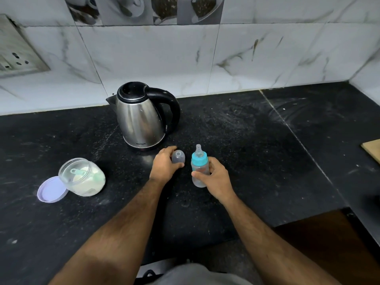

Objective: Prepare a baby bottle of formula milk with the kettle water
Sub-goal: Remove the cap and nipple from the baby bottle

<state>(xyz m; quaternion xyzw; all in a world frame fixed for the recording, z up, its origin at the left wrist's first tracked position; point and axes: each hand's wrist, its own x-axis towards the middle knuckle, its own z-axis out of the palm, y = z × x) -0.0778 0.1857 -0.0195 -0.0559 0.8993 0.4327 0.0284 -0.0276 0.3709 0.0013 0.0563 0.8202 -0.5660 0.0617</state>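
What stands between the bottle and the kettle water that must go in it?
The teal collar with nipple is still on the bottle, which the right hand grips. The left hand holds the clear cap.

Kettle [141, 118] showing brushed glossy steel, bottle [199, 171] showing clear smooth plastic, counter [246, 140] showing speckled matt black stone.

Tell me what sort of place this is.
Most likely a home kitchen: a dark stone counter against a marbled tile wall, an electric kettle standing on it, and a wall socket at the left.
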